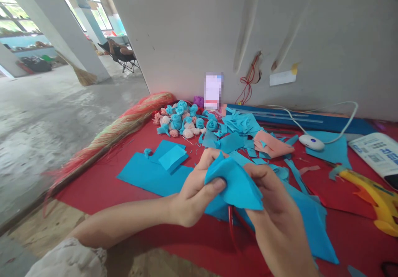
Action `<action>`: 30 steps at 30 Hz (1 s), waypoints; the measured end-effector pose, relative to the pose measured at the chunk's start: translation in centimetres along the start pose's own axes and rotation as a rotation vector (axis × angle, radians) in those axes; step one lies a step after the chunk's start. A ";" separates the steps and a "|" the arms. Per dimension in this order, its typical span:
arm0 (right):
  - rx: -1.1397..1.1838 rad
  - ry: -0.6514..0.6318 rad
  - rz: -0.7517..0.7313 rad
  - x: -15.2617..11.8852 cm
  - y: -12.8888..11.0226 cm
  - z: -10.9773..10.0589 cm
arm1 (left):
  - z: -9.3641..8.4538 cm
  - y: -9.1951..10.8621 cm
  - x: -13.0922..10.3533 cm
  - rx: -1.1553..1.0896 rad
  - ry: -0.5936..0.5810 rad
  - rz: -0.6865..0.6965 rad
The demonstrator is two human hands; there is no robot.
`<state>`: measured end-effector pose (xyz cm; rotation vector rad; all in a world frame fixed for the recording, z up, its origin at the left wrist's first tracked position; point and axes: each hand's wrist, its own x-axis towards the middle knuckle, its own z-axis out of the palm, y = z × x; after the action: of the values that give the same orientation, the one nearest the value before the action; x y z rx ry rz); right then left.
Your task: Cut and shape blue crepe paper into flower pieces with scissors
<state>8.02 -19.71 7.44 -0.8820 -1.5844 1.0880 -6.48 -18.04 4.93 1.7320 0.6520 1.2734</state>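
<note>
A folded piece of blue paper is held between both hands above the red table covering. My left hand pinches its left side, with the thumb on top. Around its right edge, the fingers of my right hand are curled, partly hidden by the paper. Red handles, perhaps of scissors, show just below the blue paper near my right hand; what they belong to is hidden. Flat blue sheets lie beneath and beside the hands.
Behind the hands are rolled paper flowers, blue scraps and folded pink paper. A yellow glue gun, a white corded device and a white package lie right. A lit phone stands against the grey panel.
</note>
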 end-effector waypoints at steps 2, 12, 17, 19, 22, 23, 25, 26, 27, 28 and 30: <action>0.023 -0.019 0.041 0.0 0.2 0.1 | 0.0 0.1 0.2 0.025 -0.016 0.034; -0.050 0.060 -0.098 0.1 0.3 0.1 | 0.1 -0.1 0.1 0.030 0.035 0.042; -0.046 -0.018 -0.110 0.2 0.6 0.1 | 0.0 0.3 0.2 0.124 -0.012 0.103; -0.024 -0.027 -0.088 0.2 0.6 0.2 | 0.0 0.6 0.3 0.156 -0.023 0.122; -0.013 0.000 -0.119 0.1 0.6 0.2 | 0.1 0.9 0.4 0.165 0.004 0.140; -0.022 0.017 -0.133 0.1 0.6 0.2 | 0.1 1.0 0.4 0.167 0.014 0.133; -0.064 0.058 -0.146 0.1 0.7 0.2 | 0.1 1.0 0.5 0.177 0.023 0.129; -0.085 0.074 -0.140 0.0 0.8 0.2 | 0.1 1.0 0.5 0.187 0.019 0.133; -0.099 0.081 -0.130 0.0 0.8 0.2 | 0.1 0.9 0.5 0.199 0.014 0.142; -0.104 0.075 -0.124 0.0 0.9 0.1 | 0.1 0.9 0.5 0.213 0.013 0.155; -0.097 0.035 -0.133 0.1 1.1 0.1 | 0.2 0.9 0.6 0.237 0.018 0.177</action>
<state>7.97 -19.29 6.41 -0.8422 -1.6540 0.9041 -6.19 -18.06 5.94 2.0110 0.6958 1.3781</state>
